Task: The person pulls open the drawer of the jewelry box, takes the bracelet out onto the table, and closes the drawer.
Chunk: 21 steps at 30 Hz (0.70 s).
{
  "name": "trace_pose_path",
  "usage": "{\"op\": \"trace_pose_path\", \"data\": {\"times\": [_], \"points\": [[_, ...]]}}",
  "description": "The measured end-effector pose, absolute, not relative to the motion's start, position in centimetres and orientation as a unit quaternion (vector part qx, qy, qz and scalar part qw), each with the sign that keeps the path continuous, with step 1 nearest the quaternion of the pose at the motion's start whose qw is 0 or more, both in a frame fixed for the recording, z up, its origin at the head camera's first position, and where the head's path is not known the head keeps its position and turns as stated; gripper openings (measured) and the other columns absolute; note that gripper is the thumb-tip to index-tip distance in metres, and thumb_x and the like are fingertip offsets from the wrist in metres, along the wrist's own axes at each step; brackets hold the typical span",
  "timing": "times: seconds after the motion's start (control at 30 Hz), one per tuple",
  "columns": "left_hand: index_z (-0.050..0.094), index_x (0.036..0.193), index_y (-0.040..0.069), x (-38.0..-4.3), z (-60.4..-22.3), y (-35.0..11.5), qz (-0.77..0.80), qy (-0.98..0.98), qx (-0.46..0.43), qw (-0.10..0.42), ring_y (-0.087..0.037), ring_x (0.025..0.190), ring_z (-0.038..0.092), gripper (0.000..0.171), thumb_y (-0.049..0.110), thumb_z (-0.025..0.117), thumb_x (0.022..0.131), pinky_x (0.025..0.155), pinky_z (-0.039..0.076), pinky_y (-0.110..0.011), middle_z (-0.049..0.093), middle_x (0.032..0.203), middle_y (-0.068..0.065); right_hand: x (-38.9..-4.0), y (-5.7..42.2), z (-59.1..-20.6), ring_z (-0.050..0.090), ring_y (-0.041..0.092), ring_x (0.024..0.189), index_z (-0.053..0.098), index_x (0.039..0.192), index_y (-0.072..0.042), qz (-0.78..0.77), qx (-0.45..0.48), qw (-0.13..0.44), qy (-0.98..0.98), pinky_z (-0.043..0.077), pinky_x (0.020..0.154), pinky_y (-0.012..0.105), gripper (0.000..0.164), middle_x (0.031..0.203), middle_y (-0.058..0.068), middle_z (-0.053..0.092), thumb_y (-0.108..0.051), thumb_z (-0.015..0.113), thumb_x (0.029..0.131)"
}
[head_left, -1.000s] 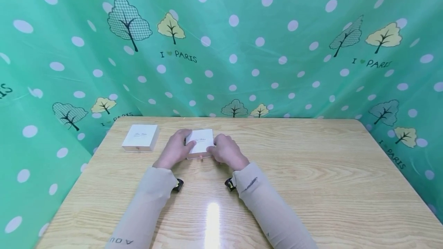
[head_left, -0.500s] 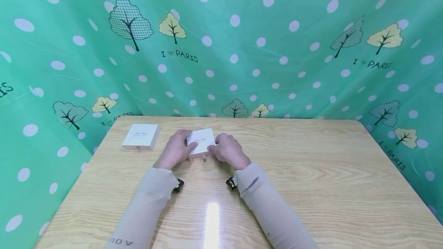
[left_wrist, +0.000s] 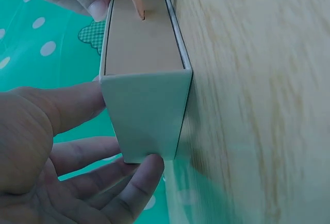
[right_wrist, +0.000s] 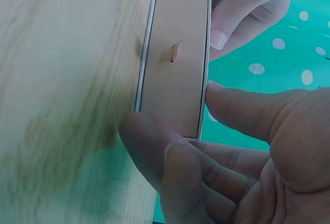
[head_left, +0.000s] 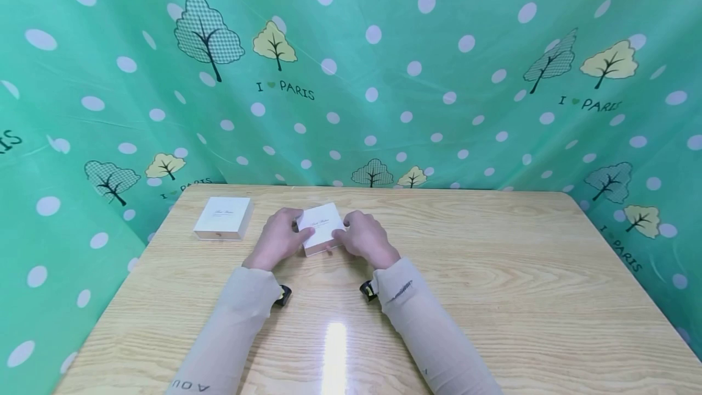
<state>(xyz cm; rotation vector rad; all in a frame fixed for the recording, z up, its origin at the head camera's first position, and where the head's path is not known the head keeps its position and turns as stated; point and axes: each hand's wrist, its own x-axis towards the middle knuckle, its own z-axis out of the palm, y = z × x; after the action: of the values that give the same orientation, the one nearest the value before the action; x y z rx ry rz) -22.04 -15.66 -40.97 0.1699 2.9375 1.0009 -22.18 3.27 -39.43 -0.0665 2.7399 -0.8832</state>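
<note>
A white drawer box (head_left: 320, 221) with dark script on its lid lies on the table, turned at an angle. My left hand (head_left: 278, 239) grips its left side, thumb on the top and fingers round the far left edge. On the opposite side, my right hand (head_left: 366, 239) holds the front right corner, thumb above and fingers against the side. Between the hands, the wrist views show the flush pinkish drawer front (left_wrist: 142, 41) with a small ribbon tab (right_wrist: 177, 51) sticking out. What the box contains is hidden.
Farther left stands a similar white box (head_left: 223, 215), its pinkish drawer front facing me. The wooden table (head_left: 493, 273) ends at a green curtain (head_left: 384, 78) with dots and trees. A bright reflection lies on the table between my forearms.
Both hands have turned the drawer box a little counterclockwise, its front edge swinging to the right. My right hand has shifted slightly right; the other box stays put.
</note>
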Motion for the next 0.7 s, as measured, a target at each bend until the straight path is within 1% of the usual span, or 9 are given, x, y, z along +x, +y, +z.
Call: {"op": "trace_pose_path", "data": {"times": [0.07, 0.13, 0.23, 0.47, 0.6, 0.7], "points": [[0.048, 0.135, -0.004, -21.97, -40.95, -15.73, 0.325, 0.944, 0.050, 0.018, -0.038, 0.122, 0.047, 0.058, 0.026, 0.067, 0.090, 0.103, 0.039, -0.051, 0.049, 0.134, -0.023, -22.21, 3.27, -39.43, 0.058, 0.019, 0.070, 0.061, 0.123, -0.005, -0.295, -0.024, 0.126, 0.947, 0.048, 0.060, 0.031, 0.046, 0.105, 0.011, 0.065, -0.036, 0.065, 0.090], [0.048, 0.135, -0.004, -21.91, -40.90, -15.75, 0.327, 0.944, 0.046, 0.021, -0.038, 0.121, 0.048, 0.058, 0.026, 0.068, 0.089, 0.102, 0.040, -0.051, 0.049, 0.134, -0.023, -22.22, 3.28, -39.42, 0.057, 0.020, 0.075, 0.061, 0.123, -0.006, -0.285, -0.023, 0.121, 0.950, 0.047, 0.062, 0.031, 0.046, 0.113, 0.012, 0.064, -0.038, 0.065, 0.090], [0.048, 0.136, -0.004, -21.86, -40.84, -15.74, 0.330, 0.943, 0.044, 0.023, -0.037, 0.118, 0.050, 0.058, 0.025, 0.068, 0.089, 0.101, 0.041, -0.051, 0.049, 0.133, -0.022, -22.26, 3.30, -39.39, 0.057, 0.020, 0.077, 0.062, 0.123, -0.006, -0.280, -0.022, 0.118, 0.953, 0.047, 0.062, 0.031, 0.046, 0.113, 0.012, 0.065, -0.039, 0.065, 0.090], [0.049, 0.135, -0.004, -21.77, -40.66, -15.56, 0.321, 0.946, 0.041, 0.024, -0.035, 0.112, 0.052, 0.058, 0.025, 0.069, 0.088, 0.098, 0.043, -0.049, 0.052, 0.127, -0.022, -22.36, 3.37, -39.43, 0.056, 0.019, 0.069, 0.063, 0.119, -0.006, -0.275, -0.024, 0.113, 0.955, 0.045, 0.057, 0.032, 0.045, 0.099, 0.008, 0.065, -0.040, 0.065, 0.089], [0.048, 0.135, -0.004, -21.69, -40.55, -15.47, 0.316, 0.948, 0.038, 0.028, -0.034, 0.109, 0.052, 0.060, 0.026, 0.070, 0.088, 0.096, 0.044, -0.048, 0.052, 0.125, -0.022, -22.35, 3.43, -39.49, 0.055, 0.019, 0.063, 0.065, 0.112, -0.007, -0.276, -0.024, 0.112, 0.954, 0.045, 0.054, 0.032, 0.040, 0.082, 0.005, 0.063, -0.040, 0.066, 0.089], [0.048, 0.135, -0.004, -21.64, -40.48, -15.42, 0.313, 0.948, 0.037, 0.030, -0.032, 0.106, 0.052, 0.061, 0.026, 0.071, 0.087, 0.094, 0.045, -0.048, 0.051, 0.123, -0.023, -22.35, 3.46, -39.48, 0.054, 0.019, 0.061, 0.066, 0.103, -0.008, -0.281, -0.026, 0.111, 0.953, 0.044, 0.053, 0.033, 0.035, 0.074, 0.004, 0.061, -0.039, 0.067, 0.088]]}}
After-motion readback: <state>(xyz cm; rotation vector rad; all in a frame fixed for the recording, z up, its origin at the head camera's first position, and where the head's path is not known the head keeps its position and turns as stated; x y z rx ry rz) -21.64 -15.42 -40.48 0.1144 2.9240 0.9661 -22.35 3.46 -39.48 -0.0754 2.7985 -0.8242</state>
